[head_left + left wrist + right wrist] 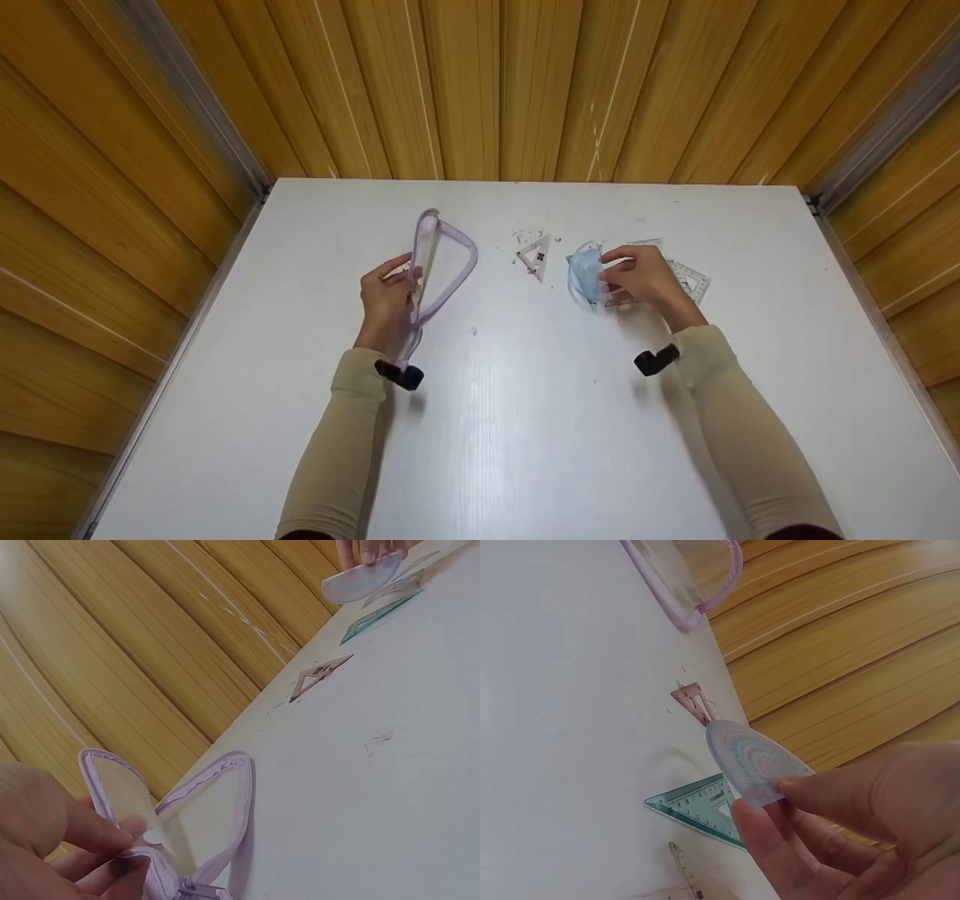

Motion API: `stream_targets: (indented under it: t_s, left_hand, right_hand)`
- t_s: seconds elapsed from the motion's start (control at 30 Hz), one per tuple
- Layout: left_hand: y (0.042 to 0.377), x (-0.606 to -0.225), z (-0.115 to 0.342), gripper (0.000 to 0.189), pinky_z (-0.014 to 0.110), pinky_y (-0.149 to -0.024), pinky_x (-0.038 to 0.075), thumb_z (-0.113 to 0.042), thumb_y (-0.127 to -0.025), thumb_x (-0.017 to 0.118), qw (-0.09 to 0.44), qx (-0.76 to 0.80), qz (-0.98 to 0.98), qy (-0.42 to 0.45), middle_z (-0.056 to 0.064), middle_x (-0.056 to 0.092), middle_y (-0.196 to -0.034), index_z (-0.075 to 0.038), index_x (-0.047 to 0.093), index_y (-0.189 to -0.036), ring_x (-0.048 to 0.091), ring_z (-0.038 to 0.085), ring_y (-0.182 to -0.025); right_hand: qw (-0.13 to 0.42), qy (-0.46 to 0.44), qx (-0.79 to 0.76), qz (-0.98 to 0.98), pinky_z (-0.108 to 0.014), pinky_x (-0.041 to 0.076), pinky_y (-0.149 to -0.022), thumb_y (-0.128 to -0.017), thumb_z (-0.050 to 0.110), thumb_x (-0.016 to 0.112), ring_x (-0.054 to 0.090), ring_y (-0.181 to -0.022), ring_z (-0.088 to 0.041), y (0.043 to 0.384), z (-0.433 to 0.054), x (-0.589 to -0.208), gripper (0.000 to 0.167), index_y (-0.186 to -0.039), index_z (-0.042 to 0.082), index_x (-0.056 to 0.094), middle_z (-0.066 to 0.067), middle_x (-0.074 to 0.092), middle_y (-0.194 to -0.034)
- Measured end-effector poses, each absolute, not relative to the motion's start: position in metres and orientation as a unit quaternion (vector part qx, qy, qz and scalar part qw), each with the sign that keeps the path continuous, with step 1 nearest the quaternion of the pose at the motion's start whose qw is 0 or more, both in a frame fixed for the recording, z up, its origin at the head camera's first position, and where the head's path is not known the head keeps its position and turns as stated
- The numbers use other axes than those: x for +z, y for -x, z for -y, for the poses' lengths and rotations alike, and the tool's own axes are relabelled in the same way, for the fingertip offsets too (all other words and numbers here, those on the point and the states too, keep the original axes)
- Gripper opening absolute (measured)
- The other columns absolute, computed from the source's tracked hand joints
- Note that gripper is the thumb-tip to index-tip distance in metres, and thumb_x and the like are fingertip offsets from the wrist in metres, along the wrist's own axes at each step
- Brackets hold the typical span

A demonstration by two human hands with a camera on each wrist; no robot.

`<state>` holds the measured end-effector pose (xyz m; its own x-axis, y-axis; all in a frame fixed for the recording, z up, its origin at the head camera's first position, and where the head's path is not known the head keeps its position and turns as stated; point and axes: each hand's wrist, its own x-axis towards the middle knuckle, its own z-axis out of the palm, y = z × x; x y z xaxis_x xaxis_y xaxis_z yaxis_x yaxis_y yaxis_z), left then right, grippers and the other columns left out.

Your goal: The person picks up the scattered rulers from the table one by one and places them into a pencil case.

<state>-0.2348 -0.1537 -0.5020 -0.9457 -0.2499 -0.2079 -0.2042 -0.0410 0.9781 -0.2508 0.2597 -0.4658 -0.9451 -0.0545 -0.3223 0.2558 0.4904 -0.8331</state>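
Note:
My left hand (pixel 388 295) grips a clear zip pouch (pixel 445 264) with lilac edging, its mouth spread apart in the left wrist view. The zip pull (pixel 196 889) shows at the pouch's near corner. Between the thumb and fingers of my right hand (pixel 643 277) is a pale blue, see-through protractor (pixel 751 757), raised off the table. Below it lies a green set square (pixel 694 804). A small pinkish triangle (pixel 534 257) rests between the two hands. Partly covered by the right hand, a clear set square (pixel 691 280) lies on the table.
The white table (pixel 480 420) ends at a corrugated wood-look wall (pixel 495 90) at the back. Similar walls stand at both sides. Small marks or scraps (pixel 473 331) dot the tabletop. A black camera (pixel 405 375) sits on each wrist.

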Motion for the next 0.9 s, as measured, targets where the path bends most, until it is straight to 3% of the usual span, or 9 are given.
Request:
stream_targets:
  t_s: [0.33,0.53,0.77,0.9]
  left_hand:
    - [0.236,-0.501,0.155,0.039,0.023,-0.060,0.048,0.003,-0.094,0.066,0.024,-0.703,0.692,-0.161,0.014,0.076,-0.110,-0.014,0.072,-0.128,0.065,0.019,-0.083]
    - [0.235,-0.502,0.154,0.037,0.025,-0.064,0.051,0.000,-0.094,0.068,0.024,-0.703,0.690,-0.169,0.014,0.076,-0.109,-0.014,0.072,-0.128,0.066,0.020,-0.085]
    - [0.233,-0.502,0.155,0.038,0.024,-0.059,0.046,0.001,-0.095,0.066,0.020,-0.709,0.685,-0.168,0.013,0.076,-0.110,-0.015,0.072,-0.129,0.063,0.019,-0.080]
    - [0.233,-0.502,0.155,0.039,0.023,-0.061,0.049,0.003,-0.095,0.065,0.024,-0.712,0.683,-0.162,0.014,0.076,-0.113,-0.012,0.071,-0.130,0.067,0.021,-0.085]
  right_hand:
    - [0.140,-0.065,-0.509,-0.847,-0.036,0.060,-0.077,-0.098,0.012,0.070,0.072,-0.088,-0.025,0.259,-0.262,-0.466,0.037,-0.133,0.006,0.063,-0.020,0.069,-0.114]
    - [0.151,-0.087,-0.529,-0.831,-0.037,0.059,-0.080,-0.098,0.013,0.070,0.071,-0.091,-0.025,0.262,-0.259,-0.466,0.039,-0.135,0.008,0.063,-0.018,0.068,-0.117]
    - [0.141,-0.084,-0.555,-0.815,-0.037,0.060,-0.079,-0.096,0.010,0.071,0.069,-0.089,-0.023,0.264,-0.253,-0.463,0.041,-0.136,0.004,0.062,-0.017,0.067,-0.115]
    - [0.137,-0.080,-0.565,-0.809,-0.035,0.060,-0.076,-0.095,0.008,0.072,0.069,-0.086,-0.022,0.267,-0.248,-0.464,0.040,-0.134,0.002,0.063,-0.017,0.068,-0.113]
